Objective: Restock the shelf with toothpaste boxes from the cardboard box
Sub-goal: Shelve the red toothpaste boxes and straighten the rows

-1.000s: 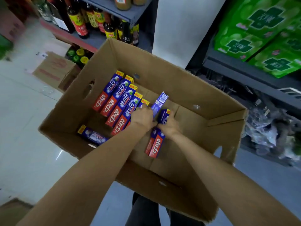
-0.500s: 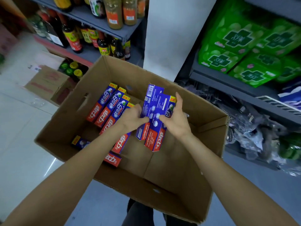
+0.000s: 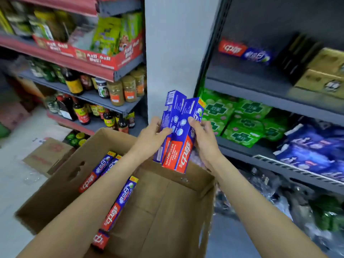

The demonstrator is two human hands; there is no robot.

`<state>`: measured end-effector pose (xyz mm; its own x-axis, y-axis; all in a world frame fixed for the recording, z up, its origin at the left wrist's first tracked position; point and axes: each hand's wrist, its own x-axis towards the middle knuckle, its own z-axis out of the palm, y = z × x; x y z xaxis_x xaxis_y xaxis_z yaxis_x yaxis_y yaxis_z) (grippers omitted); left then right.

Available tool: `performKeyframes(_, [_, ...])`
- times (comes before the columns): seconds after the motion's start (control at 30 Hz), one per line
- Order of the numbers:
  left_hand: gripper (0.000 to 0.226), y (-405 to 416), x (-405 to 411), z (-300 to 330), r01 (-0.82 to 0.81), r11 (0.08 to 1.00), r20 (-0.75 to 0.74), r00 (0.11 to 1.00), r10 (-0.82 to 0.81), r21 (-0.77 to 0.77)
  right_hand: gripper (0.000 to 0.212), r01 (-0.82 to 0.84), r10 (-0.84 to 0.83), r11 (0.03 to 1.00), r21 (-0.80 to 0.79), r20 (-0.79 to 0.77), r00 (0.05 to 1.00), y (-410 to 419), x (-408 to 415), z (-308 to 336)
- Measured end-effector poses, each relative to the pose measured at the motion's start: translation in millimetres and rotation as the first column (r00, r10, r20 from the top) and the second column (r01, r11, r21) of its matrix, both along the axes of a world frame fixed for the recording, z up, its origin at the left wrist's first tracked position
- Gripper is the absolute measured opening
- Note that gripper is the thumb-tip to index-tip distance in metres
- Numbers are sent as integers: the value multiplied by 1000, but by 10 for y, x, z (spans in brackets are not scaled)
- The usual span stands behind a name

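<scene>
1. Head view: my left hand (image 3: 151, 139) and right hand (image 3: 203, 140) together gripped a bundle of toothpaste boxes (image 3: 176, 133), raised above the cardboard box (image 3: 167, 211) below my wrists.
2. More boxes lay below my left forearm.
3. Risk: the uneven bundle could fan apart and drop before reaching the shelf (image 3: 270, 84) up right.
</scene>
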<state>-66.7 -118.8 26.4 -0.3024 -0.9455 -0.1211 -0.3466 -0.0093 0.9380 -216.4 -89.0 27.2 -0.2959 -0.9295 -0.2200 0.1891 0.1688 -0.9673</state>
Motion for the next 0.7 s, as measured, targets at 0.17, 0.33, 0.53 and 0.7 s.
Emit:
performKeyframes(0.17, [29, -50, -847, 540, -109, 987, 4, 994, 110, -122, 33, 28, -25, 998, -63, 41, 999, -6, -816, 595])
performKeyframes(0.33, [30, -149, -1692, 1001, -154, 985, -139, 980, 142, -76, 30, -58, 63, 994, -94, 46, 997, -121, -1728, 1042])
performKeyframes(0.53, [31, -244, -2293, 1256, -246, 969, -234, 943, 235, -18, 21, -93, 109, 992, -79, 228, 967, -376, -2459, 1365])
performKeyframes(0.7, [28, -491, -2486, 1372, -252, 967, -220, 946, 238, -34, 23, -132, 167, 972, -193, 179, 970, -698, -2809, 1466])
